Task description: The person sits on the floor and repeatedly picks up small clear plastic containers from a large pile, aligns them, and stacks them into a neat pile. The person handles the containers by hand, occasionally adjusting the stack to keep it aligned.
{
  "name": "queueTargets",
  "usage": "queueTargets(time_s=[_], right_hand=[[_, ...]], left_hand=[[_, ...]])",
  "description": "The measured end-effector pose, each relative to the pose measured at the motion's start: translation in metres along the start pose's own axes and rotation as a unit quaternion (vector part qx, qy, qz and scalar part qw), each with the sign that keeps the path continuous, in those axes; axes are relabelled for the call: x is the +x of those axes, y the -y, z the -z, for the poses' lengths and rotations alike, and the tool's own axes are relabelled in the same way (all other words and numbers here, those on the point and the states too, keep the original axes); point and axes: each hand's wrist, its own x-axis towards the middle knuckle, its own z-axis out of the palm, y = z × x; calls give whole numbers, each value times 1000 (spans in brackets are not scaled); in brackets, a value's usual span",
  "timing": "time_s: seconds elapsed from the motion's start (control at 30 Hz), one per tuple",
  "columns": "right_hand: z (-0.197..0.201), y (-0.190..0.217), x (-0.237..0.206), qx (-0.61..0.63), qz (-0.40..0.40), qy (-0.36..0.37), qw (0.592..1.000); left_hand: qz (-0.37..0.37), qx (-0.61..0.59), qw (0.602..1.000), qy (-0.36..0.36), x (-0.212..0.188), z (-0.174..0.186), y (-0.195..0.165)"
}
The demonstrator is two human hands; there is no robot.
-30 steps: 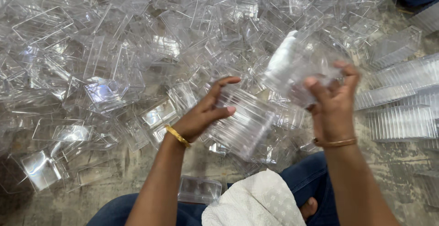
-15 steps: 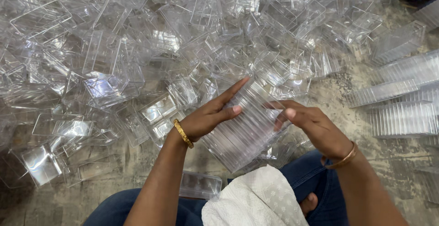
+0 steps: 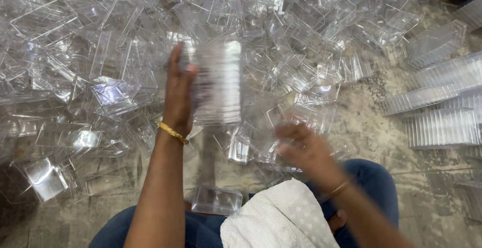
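Seen from above, the left hand (image 3: 178, 95) presses flat against a nested stack of clear plastic containers (image 3: 218, 82), holding it upright above the floor (image 3: 381, 142). The right hand (image 3: 306, 150), blurred, hovers open and apart, lower right, over loose clear containers (image 3: 100, 87).
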Motion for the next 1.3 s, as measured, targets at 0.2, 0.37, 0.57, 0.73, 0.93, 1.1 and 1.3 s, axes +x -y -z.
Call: queueTargets(time_s=[0.2,0.37,0.57,0.73,0.93,1.1,1.3], right_hand=[[-62,-69,-25,-46,200,85,975],[-83,-84,-44,-217,222,181,933],[-119,-87,-46,-333,285,144,887],[-87,-94,-9,-341,289,-85,890],[-23,-84,40,-394,127,-88,906],[52,-68,53,22,-57,-173,983],[68,-53,63,64,90,-163,980]], left_hand=[[-43,-116,991,-47,-9,24,-12],[-33,-138,989,-31,-3,13,-9],[-7,-45,999,13,-6,-11,0],[-6,-78,997,14,-7,-7,-6],[30,0,999,9,-6,-3,-4],[47,107,979,165,-9,-12,7],[62,121,937,321,-23,-44,21]])
